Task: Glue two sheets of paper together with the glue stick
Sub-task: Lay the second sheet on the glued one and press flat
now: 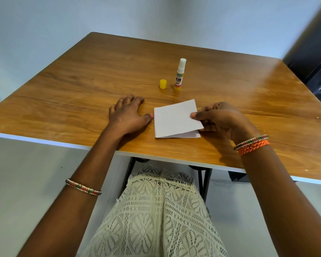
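Observation:
Two white paper sheets lie stacked near the table's front edge. The top sheet point(174, 119) is turned slightly askew, and a corner of the bottom sheet point(190, 134) shows beneath it. My right hand point(220, 120) pinches the top sheet's right edge between thumb and fingers. My left hand point(127, 113) rests flat on the wood just left of the sheets, its thumb tip close to their left edge. Behind the sheets the glue stick point(179, 76) stands upright, uncapped, with its white glue extended. Its yellow cap point(163, 84) stands to its left.
The wooden table point(82, 86) has a white front edge, and my lap in cream lace shows below it. A dark object point(315, 58) stands past the table's far right corner. Pale walls lie behind.

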